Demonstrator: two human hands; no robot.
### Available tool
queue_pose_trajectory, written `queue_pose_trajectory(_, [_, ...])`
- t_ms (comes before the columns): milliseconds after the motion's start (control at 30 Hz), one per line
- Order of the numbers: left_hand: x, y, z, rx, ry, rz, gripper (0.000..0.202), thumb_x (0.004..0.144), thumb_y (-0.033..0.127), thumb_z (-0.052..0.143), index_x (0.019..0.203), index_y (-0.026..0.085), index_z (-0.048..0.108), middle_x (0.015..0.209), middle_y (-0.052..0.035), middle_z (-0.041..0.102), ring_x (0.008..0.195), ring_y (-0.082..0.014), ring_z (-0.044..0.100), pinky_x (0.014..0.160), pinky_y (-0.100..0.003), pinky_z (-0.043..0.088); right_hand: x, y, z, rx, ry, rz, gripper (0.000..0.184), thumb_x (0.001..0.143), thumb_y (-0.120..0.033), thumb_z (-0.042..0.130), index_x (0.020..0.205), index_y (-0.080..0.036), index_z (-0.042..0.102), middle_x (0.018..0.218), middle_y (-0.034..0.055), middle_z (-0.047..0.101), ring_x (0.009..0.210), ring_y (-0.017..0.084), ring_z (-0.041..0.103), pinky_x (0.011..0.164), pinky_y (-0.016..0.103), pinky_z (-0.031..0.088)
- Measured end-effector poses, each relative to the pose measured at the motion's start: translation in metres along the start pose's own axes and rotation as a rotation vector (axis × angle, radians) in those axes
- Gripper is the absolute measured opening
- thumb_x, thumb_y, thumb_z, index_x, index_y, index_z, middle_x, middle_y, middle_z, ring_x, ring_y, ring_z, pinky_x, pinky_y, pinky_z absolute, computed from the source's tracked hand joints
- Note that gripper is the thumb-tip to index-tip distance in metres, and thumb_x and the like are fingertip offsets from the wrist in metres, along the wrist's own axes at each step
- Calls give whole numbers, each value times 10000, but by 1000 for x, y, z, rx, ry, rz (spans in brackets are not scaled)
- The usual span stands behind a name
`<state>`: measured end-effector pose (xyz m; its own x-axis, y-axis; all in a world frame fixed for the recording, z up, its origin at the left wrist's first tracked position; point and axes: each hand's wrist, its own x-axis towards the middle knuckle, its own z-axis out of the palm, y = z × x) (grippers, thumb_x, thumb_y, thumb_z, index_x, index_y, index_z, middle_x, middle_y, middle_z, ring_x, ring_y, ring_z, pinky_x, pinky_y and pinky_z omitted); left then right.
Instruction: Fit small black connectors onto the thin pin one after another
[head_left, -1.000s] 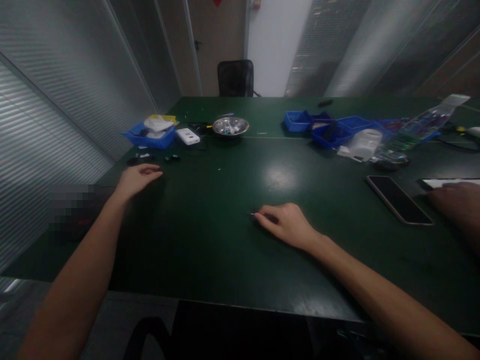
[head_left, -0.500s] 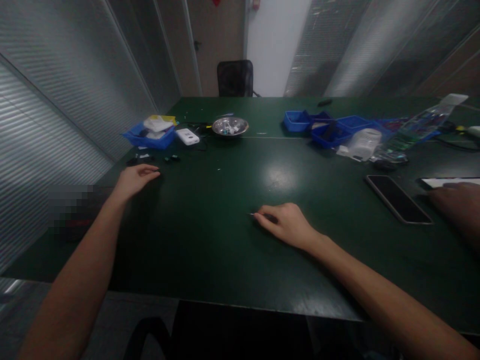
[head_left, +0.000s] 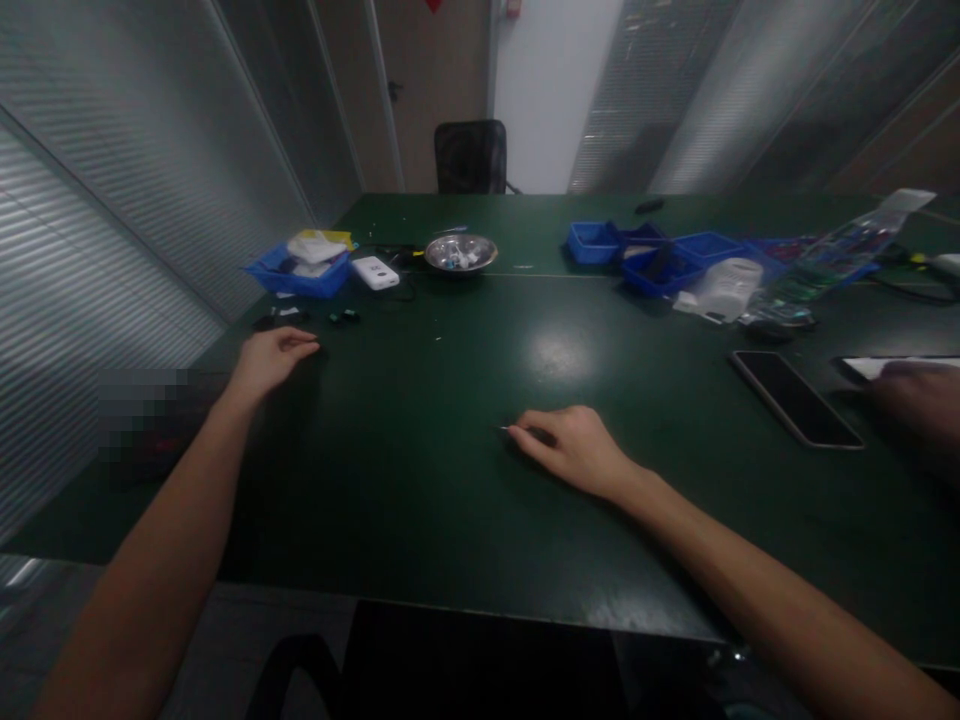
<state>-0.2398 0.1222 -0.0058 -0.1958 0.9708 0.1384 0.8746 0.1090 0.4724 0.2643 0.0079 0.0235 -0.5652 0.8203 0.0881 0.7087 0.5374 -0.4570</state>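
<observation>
My left hand [head_left: 270, 357] rests on the dark green table [head_left: 420, 500] at the left, fingers loosely curled and pointing right, nothing visible in them. Just beyond it lie small black parts [head_left: 279, 318]. My right hand [head_left: 574, 450] lies near the table's middle, its fingers pinched on a thin, small object [head_left: 505, 429] whose light tip pokes out to the left; I cannot make out what it is.
A blue bin [head_left: 300, 270] with white items, a white device [head_left: 376, 272] and a metal bowl [head_left: 460, 252] stand at the back left. Blue trays [head_left: 660, 255] and a plastic bottle [head_left: 832, 255] are back right. A phone [head_left: 796, 398] and another person's hand [head_left: 919, 395] are at right.
Almost nothing has moved. The other person's hand at the right edge has shifted slightly; my own hands hold still.
</observation>
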Motion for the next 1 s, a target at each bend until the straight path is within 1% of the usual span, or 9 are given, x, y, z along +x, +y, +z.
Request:
queue_pose_trajectory(167, [0, 0, 1, 13, 19, 10, 388, 854, 454, 706, 1134, 189, 745, 1028, -55, 729, 892, -186, 645, 823, -270, 468, 0, -1, 1, -22, -6, 1, 410, 1032, -488, 422, 981, -230, 736, 680, -7, 663, 559, 110, 552, 579, 261, 330])
queue_pose_trajectory(367, [0, 2, 2, -8, 1, -33, 400, 850, 452, 709, 1149, 186, 726, 1052, -64, 730, 938, -192, 659, 824, -276, 470, 0, 0, 3, -16, 2, -6, 400, 1030, -479, 430, 979, -228, 737, 679, -7, 664, 561, 111, 554, 578, 260, 332])
queue_pose_trajectory(500, [-2, 6, 1, -14, -7, -32, 417, 846, 454, 707, 1157, 177, 719, 1065, -71, 730, 942, -198, 659, 825, -278, 476, 0, -1, 2, -9, 1, -6, 409, 1031, -482, 425, 980, -224, 739, 671, -4, 659, 557, 111, 548, 570, 259, 333])
queue_pose_trajectory(667, [-5, 9, 0, -7, -2, -30, 397, 852, 444, 709, 1147, 179, 720, 1045, -64, 725, 898, -187, 649, 789, -266, 473, 0, -2, 1, -3, -4, -7, 411, 1031, -484, 422, 984, -228, 740, 682, -4, 665, 559, 111, 553, 572, 261, 338])
queue_pose_trajectory(1000, [-1, 4, 2, 20, -9, -12, 408, 865, 461, 696, 1158, 178, 712, 1022, -69, 723, 873, -186, 646, 754, -259, 460, 1, -3, 0, -2, -17, -7, 412, 1034, -478, 414, 997, -227, 738, 705, 4, 674, 582, 121, 565, 583, 270, 349])
